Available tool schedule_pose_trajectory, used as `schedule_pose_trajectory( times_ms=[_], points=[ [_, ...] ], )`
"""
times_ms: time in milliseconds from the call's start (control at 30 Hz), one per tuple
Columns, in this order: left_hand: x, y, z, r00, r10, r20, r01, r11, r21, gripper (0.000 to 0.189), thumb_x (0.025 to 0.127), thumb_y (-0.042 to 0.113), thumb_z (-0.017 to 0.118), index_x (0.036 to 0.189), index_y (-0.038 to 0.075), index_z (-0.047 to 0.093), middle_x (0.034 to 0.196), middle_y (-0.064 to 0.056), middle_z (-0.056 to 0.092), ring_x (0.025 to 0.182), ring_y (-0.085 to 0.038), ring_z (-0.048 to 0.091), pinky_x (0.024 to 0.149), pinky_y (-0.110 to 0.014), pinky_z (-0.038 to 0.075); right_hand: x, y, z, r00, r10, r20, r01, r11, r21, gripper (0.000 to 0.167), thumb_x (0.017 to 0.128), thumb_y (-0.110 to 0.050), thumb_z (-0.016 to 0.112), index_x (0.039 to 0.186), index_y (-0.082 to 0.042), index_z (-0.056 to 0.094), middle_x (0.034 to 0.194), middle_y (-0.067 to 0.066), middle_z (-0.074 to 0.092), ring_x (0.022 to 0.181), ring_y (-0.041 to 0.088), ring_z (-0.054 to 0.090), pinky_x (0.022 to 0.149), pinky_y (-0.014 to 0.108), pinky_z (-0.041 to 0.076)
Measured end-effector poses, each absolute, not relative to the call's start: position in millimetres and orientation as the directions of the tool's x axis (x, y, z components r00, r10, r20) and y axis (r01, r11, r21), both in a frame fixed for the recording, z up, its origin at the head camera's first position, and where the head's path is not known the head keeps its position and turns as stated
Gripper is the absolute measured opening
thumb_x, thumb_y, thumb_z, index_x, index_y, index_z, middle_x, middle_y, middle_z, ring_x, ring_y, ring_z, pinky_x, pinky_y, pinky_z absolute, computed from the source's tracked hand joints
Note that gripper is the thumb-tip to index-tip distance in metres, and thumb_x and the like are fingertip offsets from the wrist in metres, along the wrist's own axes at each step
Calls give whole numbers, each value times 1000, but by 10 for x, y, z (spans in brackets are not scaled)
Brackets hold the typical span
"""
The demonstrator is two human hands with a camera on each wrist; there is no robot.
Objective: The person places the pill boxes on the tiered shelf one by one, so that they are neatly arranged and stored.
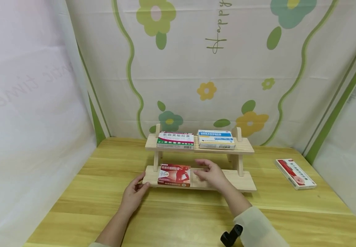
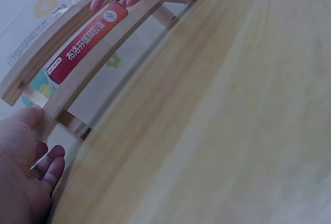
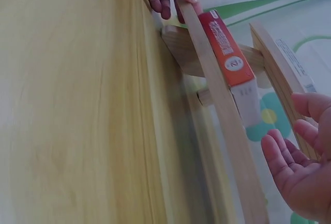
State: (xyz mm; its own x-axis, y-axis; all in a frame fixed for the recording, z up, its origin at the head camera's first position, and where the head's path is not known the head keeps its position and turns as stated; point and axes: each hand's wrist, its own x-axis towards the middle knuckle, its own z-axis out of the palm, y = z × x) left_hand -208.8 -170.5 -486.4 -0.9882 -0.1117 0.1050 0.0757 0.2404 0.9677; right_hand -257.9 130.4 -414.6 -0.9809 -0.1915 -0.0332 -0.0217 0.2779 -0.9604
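Observation:
A two-tier wooden rack [image 1: 247,183] stands on the table. My left hand [image 1: 133,195] holds the left end of its lower tier, thumb and fingers on either side of the board's corner. On that tier lies a red medicine box [image 1: 174,175], printed side up, at the left. Just right of it hovers my right hand [image 1: 212,175], fingers loosely bent and holding nothing; a gap separates it from the box in the right wrist view. The upper tier bears a white, red and green medicine box [image 1: 175,140] and a blue and white medicine box [image 1: 216,139].
Another white and red medicine box [image 1: 295,174] lies on the wooden table [image 1: 171,219] to the right of the rack. Behind the rack hangs a flowered curtain [image 1: 178,68], with cloth on both sides. A black device [image 1: 232,235] sits at my right sleeve.

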Motion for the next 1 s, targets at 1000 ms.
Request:
schedule_pose_trajectory(
  times_ms=[1000],
  points=[
    [-2093, -1718, -4880, -990, -112, 90, 63, 227, 972, 54, 95, 17, 66, 144, 5, 47, 143, -20, 49, 98, -7, 57, 80, -13, 49, -2323, 2885, -3858, -987, 56, 150, -120, 364, -924, 50, 97, -26, 63, 138, -2, 48, 109, -24, 51, 91, -11, 58, 78, 15, 54]
  ],
)
